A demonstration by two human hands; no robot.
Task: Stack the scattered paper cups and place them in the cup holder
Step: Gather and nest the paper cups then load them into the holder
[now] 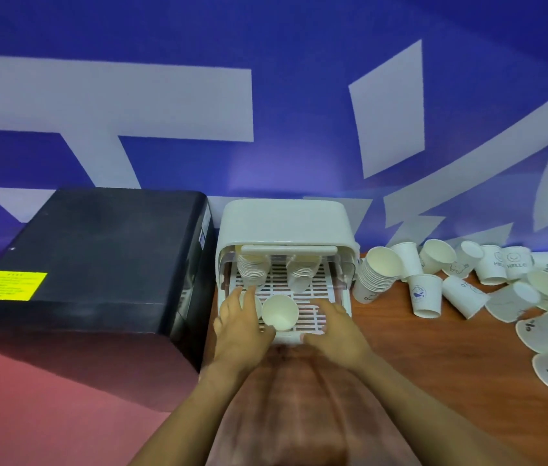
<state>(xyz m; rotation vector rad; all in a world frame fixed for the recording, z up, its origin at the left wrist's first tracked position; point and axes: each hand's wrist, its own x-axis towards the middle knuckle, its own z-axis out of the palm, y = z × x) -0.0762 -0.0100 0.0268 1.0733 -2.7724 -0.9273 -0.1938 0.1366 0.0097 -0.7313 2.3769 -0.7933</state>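
The placing step was in hand: both hands worked at the front of the cup holder (286, 223), the left hand (242, 317) and right hand (333, 326) flanking an upright cup (279, 312) on its slatted tray, fingers relaxed and spread, gripping nothing plainly. Next, likely, the stack (375, 279) leaning just beside the holder on the bench (434, 358) wanted lifting in, and the scattered cups (501, 290) nesting.

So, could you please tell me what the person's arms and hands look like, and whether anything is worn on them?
Both forearms are bare up to the frame edge: no sleeves show. The left hand and right hand wear no gloves, and no watch, bracelet or ring shows. The fingers are slightly blurred.
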